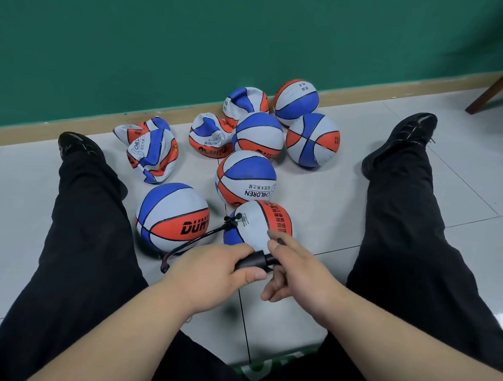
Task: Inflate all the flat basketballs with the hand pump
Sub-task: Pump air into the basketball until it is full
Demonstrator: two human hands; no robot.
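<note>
My left hand (216, 272) grips the black barrel of the hand pump (253, 262). My right hand (295, 269) holds the pump's handle end, fingers curled around it. A thin black hose (195, 240) loops from the pump to the valve of a round ball (261, 223) lying just beyond my hands. Several red, white and blue basketballs lie on the floor between my legs. Round ones include one at left (172, 216) and one in the middle (246, 179). Crumpled flat ones lie at left (152, 154), centre (208, 134) and back (245, 101).
My legs in black trousers stretch out on both sides of the balls, left shoe (79, 146) and right shoe (400, 140) on grey floor tiles. A green wall with a wooden skirting (160, 112) runs behind. A brown chair leg (501, 85) stands at the far right.
</note>
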